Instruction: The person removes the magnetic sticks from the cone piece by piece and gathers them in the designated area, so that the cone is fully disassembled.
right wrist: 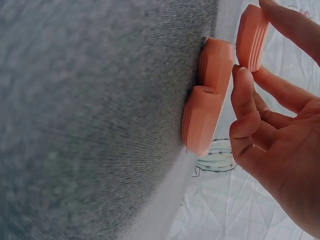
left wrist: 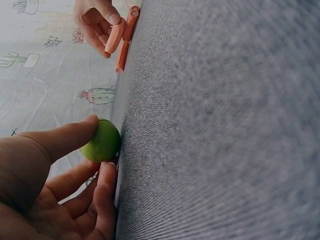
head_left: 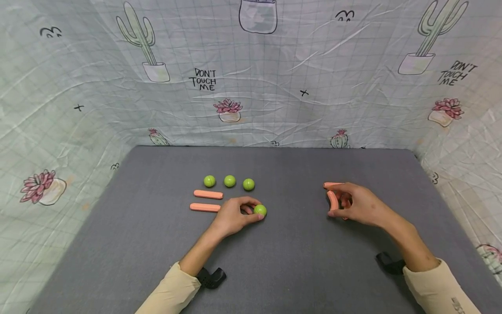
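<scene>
In the head view my left hand (head_left: 234, 215) pinches a green ball (head_left: 260, 210) between thumb and fingers, at the tabletop. The left wrist view shows this ball (left wrist: 102, 141) under the thumb tip. Off to the right, my right hand (head_left: 362, 204) pinches a short, slightly curved orange ridged stick (head_left: 333, 201) by its ends. In the right wrist view the held stick (right wrist: 251, 38) is apart from the table. Beside it two more orange sticks (right wrist: 216, 64) lie on the surface; in the head view, the hand partly covers them.
Three green balls (head_left: 229, 181) form a row behind the left hand. Two long orange sticks (head_left: 208, 194) lie parallel in front of them, the nearer one reaching the left hand. A patterned cloth (head_left: 266, 78) stands around the dark grey table (head_left: 290, 261).
</scene>
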Demonstrator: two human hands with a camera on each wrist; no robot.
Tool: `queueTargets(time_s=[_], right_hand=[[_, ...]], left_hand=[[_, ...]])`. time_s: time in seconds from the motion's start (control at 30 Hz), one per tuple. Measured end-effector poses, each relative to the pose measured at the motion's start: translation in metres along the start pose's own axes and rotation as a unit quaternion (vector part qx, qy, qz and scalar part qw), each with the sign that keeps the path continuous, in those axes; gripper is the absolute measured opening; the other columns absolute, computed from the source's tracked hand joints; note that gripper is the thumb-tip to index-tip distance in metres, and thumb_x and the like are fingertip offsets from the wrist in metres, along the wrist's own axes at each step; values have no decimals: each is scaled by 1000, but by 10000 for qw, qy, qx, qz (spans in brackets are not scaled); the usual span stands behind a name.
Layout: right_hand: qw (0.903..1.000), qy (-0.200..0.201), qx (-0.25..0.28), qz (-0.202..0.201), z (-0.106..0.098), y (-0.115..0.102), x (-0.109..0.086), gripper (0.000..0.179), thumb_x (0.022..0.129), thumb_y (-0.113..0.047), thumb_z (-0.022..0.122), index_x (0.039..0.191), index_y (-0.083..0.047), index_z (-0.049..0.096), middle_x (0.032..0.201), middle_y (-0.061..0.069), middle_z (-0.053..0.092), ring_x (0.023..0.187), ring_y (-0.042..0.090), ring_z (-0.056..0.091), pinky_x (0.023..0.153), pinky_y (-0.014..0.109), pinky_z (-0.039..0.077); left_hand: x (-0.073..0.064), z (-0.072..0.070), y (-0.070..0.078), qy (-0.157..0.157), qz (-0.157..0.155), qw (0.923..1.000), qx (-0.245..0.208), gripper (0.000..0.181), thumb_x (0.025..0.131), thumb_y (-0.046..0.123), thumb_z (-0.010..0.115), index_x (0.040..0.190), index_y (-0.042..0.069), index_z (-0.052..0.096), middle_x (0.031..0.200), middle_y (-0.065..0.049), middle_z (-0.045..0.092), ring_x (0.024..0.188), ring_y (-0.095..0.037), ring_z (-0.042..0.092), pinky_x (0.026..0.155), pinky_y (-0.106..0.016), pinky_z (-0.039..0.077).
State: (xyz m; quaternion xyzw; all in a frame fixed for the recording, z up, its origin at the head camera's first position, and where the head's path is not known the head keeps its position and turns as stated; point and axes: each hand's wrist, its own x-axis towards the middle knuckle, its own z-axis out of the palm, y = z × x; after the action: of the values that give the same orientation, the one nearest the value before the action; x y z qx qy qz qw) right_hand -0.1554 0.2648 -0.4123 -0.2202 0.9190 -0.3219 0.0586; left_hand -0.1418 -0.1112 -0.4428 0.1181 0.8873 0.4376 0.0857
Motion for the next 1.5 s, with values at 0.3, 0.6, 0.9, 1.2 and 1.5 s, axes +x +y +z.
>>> queueTargets(time_s=[0.3,0.6,0.9,1.2,1.5], right_hand=[[9997,130,-192,18,3,3,-1,73,79,-21,92,142,-1,62,96,4,67,67,4,51,59,24,44],[9988,181,-454,67,6,3,-2,69,78,-25,94,136,0,66,103,8,63,72,9,52,64,24,44],[9967,-39,-786,186,9,2,0,61,78,-29,93,126,3,70,102,10,57,77,13,49,66,25,42],[9973,-126,-659,301,8,1,-1,68,77,-33,93,129,3,68,102,8,56,77,13,49,67,25,43],[9972,-185,-688,245,7,0,-1,73,78,-37,93,132,5,67,109,12,58,81,14,48,70,26,44]], left_hand=[[0,1,-2,27,29,10000,-41,27,86,28,87,111,22,79,89,4,73,81,-7,63,71,-24,49],[-1,1,-3,35,-21,10000,-22,27,86,28,87,112,23,79,89,4,73,82,-6,64,73,-23,49],[-1,1,-2,68,8,10000,-21,28,86,27,87,112,22,79,91,4,73,83,-7,64,74,-24,49],[-4,-4,-2,183,39,9996,-222,29,88,20,85,115,15,78,94,-1,75,82,-8,65,73,-25,51],[-5,-21,-3,982,-37,9949,223,36,85,15,87,120,13,77,110,-6,72,86,-13,69,79,-32,55]])
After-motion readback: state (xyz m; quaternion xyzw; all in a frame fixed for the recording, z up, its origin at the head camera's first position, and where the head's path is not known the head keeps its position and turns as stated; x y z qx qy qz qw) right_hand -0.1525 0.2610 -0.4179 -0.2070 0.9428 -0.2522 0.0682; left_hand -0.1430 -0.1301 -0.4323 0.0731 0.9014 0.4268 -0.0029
